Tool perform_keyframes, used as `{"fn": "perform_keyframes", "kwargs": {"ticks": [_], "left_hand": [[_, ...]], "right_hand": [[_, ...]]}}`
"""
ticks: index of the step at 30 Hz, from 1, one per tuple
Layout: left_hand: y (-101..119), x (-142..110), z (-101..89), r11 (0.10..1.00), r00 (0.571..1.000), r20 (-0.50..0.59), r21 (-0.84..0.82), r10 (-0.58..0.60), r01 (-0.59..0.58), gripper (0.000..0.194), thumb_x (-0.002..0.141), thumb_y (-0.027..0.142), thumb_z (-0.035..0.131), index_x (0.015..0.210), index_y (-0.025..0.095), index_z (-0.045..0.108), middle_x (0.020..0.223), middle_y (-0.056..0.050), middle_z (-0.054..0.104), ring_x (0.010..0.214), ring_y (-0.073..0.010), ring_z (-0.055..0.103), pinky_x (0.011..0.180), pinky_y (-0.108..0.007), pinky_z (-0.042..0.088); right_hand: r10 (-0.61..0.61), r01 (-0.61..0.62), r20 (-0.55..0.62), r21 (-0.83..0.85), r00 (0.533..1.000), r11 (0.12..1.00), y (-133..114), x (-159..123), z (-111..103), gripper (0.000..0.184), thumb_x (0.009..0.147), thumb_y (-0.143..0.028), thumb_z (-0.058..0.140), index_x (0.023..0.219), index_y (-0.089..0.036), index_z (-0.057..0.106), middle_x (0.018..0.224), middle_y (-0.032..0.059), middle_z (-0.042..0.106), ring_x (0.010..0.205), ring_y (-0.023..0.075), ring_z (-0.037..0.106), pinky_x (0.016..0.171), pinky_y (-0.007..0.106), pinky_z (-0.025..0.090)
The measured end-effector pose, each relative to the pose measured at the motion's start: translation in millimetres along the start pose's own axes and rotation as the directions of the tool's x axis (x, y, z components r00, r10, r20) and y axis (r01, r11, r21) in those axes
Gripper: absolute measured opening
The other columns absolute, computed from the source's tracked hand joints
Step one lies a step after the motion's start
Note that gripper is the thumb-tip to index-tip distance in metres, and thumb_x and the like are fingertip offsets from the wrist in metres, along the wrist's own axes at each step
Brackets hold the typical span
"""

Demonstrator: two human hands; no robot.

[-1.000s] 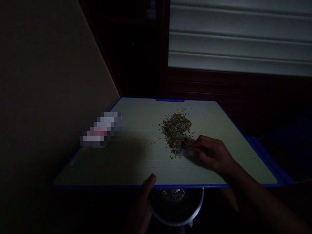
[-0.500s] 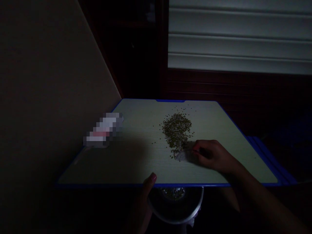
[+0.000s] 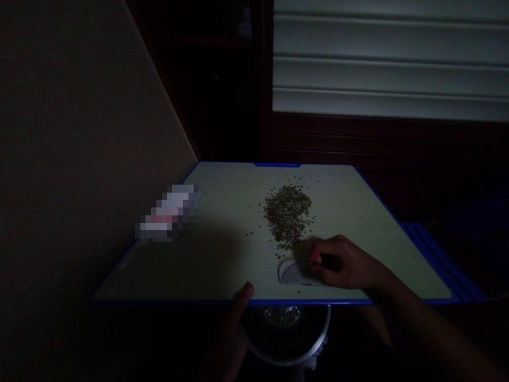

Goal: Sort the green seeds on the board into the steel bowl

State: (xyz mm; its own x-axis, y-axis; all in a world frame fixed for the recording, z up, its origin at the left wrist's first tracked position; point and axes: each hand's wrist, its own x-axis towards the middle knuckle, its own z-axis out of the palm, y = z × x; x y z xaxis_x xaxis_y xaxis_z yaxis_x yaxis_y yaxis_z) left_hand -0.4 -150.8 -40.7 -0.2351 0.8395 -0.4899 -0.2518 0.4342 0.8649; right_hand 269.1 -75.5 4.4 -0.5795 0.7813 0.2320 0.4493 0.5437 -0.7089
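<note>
My right hand (image 3: 338, 262) is closed on a clear plastic protractor (image 3: 293, 272), which lies low against the light tabletop near its front edge. Just beyond it spreads a pile of small dark greenish seeds or grains (image 3: 287, 212), with a few strays around it. My left hand (image 3: 238, 318) is at the table's front edge, its thumb pointing up over the rim. Its other fingers are hidden in the dark below. Beside it, under the edge, a round metal bowl (image 3: 286, 353) holds some of the same grains; whether the left hand grips the bowl cannot be seen.
The folding table (image 3: 222, 185) has a blue rim. A blurred-out white and pink packet (image 3: 170, 215) lies at its left edge by a wall (image 3: 79, 132). A blue object (image 3: 433, 254) sits beyond the right edge. Dark wood and a white slatted panel (image 3: 389, 58) stand behind.
My right hand has drawn the protractor back from the pile toward the front edge, and a single grain now lies in front of it. My left hand and the bowl have hardly moved.
</note>
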Motion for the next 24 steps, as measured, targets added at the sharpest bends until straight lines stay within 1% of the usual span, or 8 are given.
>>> {"fn": "perform_keyframes", "kwargs": {"ticks": [3,6,9,13,17,19,24], "left_hand": [[-1,2,0.5,0.998,0.998,-0.058,0.063,-0.007,0.011,0.029,0.056,0.019,0.074,0.083,0.027,0.075,0.115,-0.003,0.073,0.141,-0.0356,0.031,0.114,-0.049,0.026],[4,1,4.0,0.998,1.0,-0.026,0.06,0.005,-0.003,0.029,0.055,0.02,0.075,0.083,0.026,0.075,0.117,-0.006,0.072,0.14,-0.0363,0.032,0.114,-0.047,0.027],[11,-3,8.9,0.998,1.0,0.013,0.068,0.017,-0.018,0.028,0.055,0.023,0.076,0.082,0.026,0.075,0.117,-0.006,0.072,0.14,-0.0356,0.033,0.114,-0.046,0.027],[14,-7,12.0,0.994,0.999,-0.006,0.108,-0.034,0.035,0.023,0.062,0.031,0.073,0.085,0.026,0.075,0.113,-0.005,0.074,0.141,-0.035,0.031,0.113,-0.049,0.028],[8,-6,7.0,0.992,0.998,-0.057,0.123,0.028,-0.021,0.028,0.058,0.025,0.076,0.085,0.028,0.075,0.118,-0.003,0.072,0.141,-0.0339,0.031,0.116,-0.045,0.023],[4,-4,4.6,0.99,0.997,-0.052,0.135,0.052,-0.045,0.029,0.056,0.022,0.077,0.085,0.027,0.076,0.12,-0.003,0.071,0.141,-0.034,0.032,0.116,-0.043,0.022],[3,0,4.5,0.969,0.995,-0.01,0.226,0.101,-0.096,0.03,0.058,0.022,0.076,0.088,0.023,0.076,0.121,-0.007,0.071,0.135,-0.0346,0.043,0.113,-0.045,0.029]], "right_hand": [[0.014,-0.014,0.014,0.019,1.0,1.0,-1,-1,1,0.009,0.078,-0.015,0.065,0.077,-0.021,0.058,0.059,-0.0061,0.052,0.049,0.0079,0.045,0.045,0.019,0.035],[0.036,-0.038,0.041,0.056,0.999,0.998,-2,-2,2,0.01,0.077,-0.015,0.065,0.075,-0.02,0.057,0.057,-0.0068,0.051,0.048,0.007,0.043,0.044,0.018,0.033],[0.038,-0.043,0.055,0.085,0.998,0.995,-2,-2,3,0.009,0.078,-0.016,0.066,0.075,-0.019,0.059,0.056,-0.007,0.051,0.048,0.0062,0.043,0.045,0.017,0.034],[0.008,-0.013,0.051,0.096,0.999,0.995,-3,-1,4,0.009,0.077,-0.016,0.068,0.073,-0.019,0.06,0.059,-0.0064,0.054,0.05,0.0064,0.046,0.046,0.017,0.037],[-0.008,0.001,0.057,0.112,0.998,0.994,-5,0,4,0.009,0.077,-0.016,0.067,0.073,-0.019,0.061,0.06,-0.0061,0.055,0.05,0.0066,0.047,0.047,0.018,0.038],[-0.011,0.005,0.058,0.109,0.998,0.994,-6,0,4,0.008,0.077,-0.015,0.067,0.072,-0.019,0.061,0.06,-0.0058,0.056,0.051,0.0067,0.048,0.049,0.018,0.039],[-0.037,0.025,0.067,0.162,0.997,0.986,-7,1,4,0.007,0.078,-0.017,0.067,0.072,-0.017,0.062,0.061,-0.0045,0.058,0.052,0.0066,0.049,0.049,0.017,0.039]]}}
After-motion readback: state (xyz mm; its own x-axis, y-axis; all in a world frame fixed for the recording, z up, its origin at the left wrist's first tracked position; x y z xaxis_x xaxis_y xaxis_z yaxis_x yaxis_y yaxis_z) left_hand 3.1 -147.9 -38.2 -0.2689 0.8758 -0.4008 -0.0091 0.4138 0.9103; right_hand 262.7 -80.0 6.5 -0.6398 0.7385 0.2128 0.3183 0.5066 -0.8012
